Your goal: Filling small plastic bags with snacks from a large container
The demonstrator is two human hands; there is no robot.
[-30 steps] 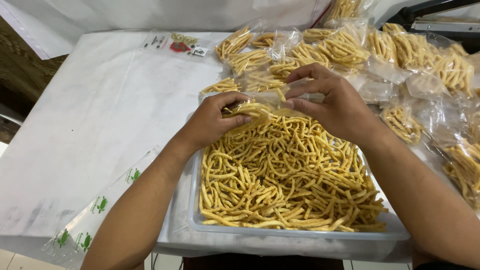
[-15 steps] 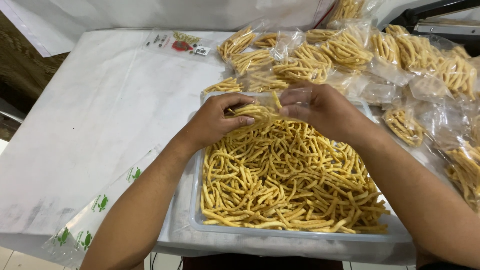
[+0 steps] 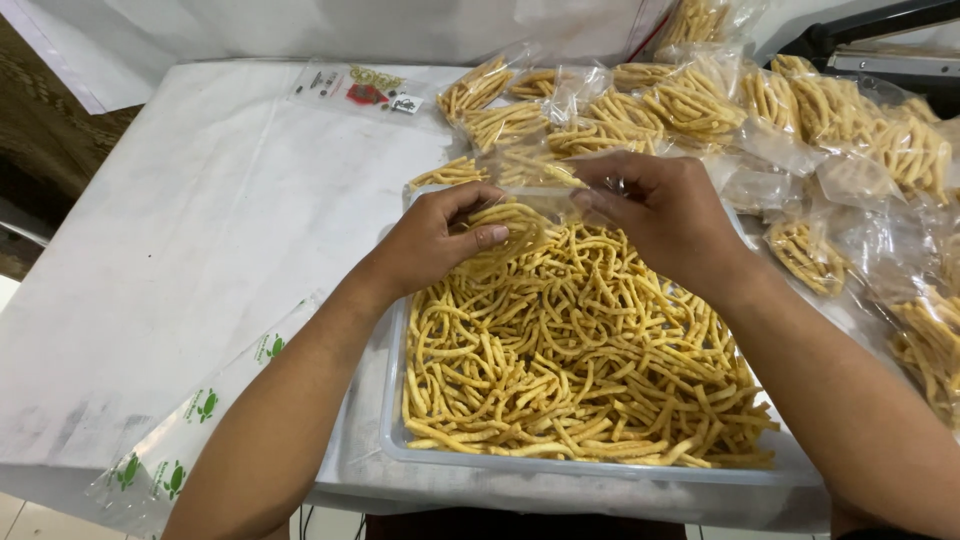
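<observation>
Pinching a clear plastic bag (image 3: pixel 530 205) at the tray's (image 3: pixel 392 440) far end, left hand (image 3: pixel 435 240) and right hand (image 3: pixel 665 215) fingers hold it lying crosswise; snack sticks (image 3: pixel 505 225) inside run left to right.

White table (image 3: pixel 190 260) filling the left, filled clear snack packets (image 3: pixel 700 100) heaped at upper right, flat printed packet (image 3: pixel 360 88) at top centre, strip of green-printed bags (image 3: pixel 190 420) at lower left, dark machine (image 3: pixel 880 40) in the upper right corner

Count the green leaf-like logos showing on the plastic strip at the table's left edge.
4 on the plastic strip: one upper right near the forearm, one mid-strip, two side by side at the lower left end. More may be hidden where the strip runs under the arm or off frame.
</observation>
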